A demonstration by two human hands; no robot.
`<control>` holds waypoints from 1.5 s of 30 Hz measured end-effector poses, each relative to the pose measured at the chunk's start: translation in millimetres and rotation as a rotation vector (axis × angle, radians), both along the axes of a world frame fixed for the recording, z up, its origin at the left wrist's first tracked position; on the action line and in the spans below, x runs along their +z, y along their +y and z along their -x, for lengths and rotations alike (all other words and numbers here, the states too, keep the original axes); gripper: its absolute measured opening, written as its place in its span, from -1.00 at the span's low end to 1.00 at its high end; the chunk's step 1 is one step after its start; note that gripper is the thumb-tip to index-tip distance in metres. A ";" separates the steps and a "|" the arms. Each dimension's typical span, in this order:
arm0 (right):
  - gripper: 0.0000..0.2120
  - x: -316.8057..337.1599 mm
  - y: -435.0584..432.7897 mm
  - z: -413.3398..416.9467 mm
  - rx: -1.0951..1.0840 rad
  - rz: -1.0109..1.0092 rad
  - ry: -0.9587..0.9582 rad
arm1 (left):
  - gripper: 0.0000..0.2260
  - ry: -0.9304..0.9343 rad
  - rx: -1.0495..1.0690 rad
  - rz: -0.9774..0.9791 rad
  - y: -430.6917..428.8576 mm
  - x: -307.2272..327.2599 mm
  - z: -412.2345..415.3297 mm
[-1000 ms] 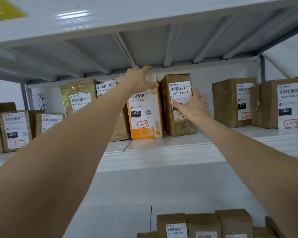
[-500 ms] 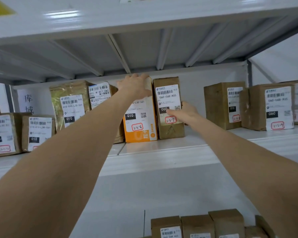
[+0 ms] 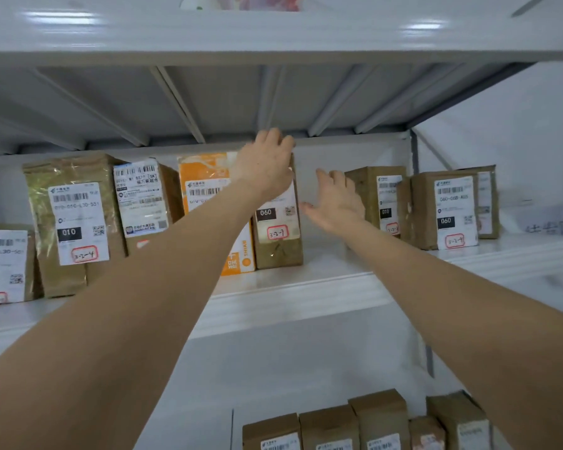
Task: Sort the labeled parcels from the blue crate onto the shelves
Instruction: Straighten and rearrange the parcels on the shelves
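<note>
A brown parcel [image 3: 278,246] labelled 060 stands upright on the white shelf [image 3: 293,298], pressed against an orange parcel [image 3: 205,177] on its left. My left hand [image 3: 264,164] lies over the brown parcel's top, fingers curled around its upper edge. My right hand [image 3: 336,204] hovers just right of that parcel, fingers spread, holding nothing and apart from it. The blue crate is out of view.
Left of the orange parcel stand a white-labelled box [image 3: 143,203], a gold 010 parcel [image 3: 75,222] and another box [image 3: 4,264]. Two brown boxes [image 3: 379,199] [image 3: 446,211] sit to the right. The upper shelf's underside [image 3: 273,102] is close above. Several parcels [image 3: 355,423] line the lower shelf.
My left hand slid from the orange parcel's top onto the brown parcel's top. My right hand came off the brown parcel's front label and drew away to the right, opening.
</note>
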State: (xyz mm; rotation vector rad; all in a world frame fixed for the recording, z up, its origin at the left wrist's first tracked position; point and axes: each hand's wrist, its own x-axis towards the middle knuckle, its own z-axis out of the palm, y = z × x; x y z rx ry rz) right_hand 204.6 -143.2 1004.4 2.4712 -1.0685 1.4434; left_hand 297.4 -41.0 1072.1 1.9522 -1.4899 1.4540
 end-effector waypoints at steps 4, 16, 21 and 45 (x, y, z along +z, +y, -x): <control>-0.32 4.4 -23.9 44.2 -0.117 0.136 0.057 | -0.53 0.085 -0.076 -0.152 -37.6 -14.0 38.6; -0.10 14.3 -139.8 176.4 -0.183 0.141 0.295 | -0.32 0.240 -0.006 -0.314 -175.3 -24.4 142.5; -0.25 17.5 -151.2 186.4 -0.092 0.103 0.356 | -0.39 0.265 0.119 -0.335 -195.3 -19.8 147.4; -0.33 8.5 -151.7 179.3 -0.055 0.009 0.227 | -0.61 0.433 0.032 -0.109 -183.8 -6.2 119.8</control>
